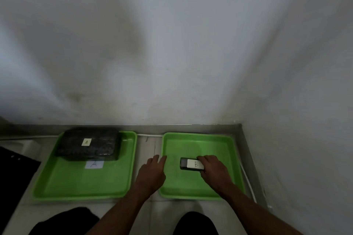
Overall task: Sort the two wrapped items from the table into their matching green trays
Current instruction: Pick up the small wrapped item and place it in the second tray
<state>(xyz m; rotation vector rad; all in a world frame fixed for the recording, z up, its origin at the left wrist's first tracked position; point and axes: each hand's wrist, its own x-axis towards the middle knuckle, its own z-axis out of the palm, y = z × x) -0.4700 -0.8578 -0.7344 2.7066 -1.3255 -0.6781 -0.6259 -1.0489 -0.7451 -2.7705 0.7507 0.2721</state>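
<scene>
- Right hand (212,168): fingers curled over the right end of the small wrapped item B (192,164), gripping it; whether it rests on the tray floor cannot be told.
- Left hand (152,170): open, empty, fingers reaching the left rim of the right green tray (210,135).
- Item B: lower centre-right of frame, long axis left–right, inside that tray.
- Large wrapped item A (88,144): already in the left green tray (86,183), above its "A" label (94,164).
- Judgement: only the release remains; nothing obstructs it.

A bare, utilitarian corner, more like a test or work room than a home. Plain, stained white walls (172,44) fill the upper frame, meeting a pale tiled surface (148,150) with a metal edge strip (248,150) at lower right.
</scene>
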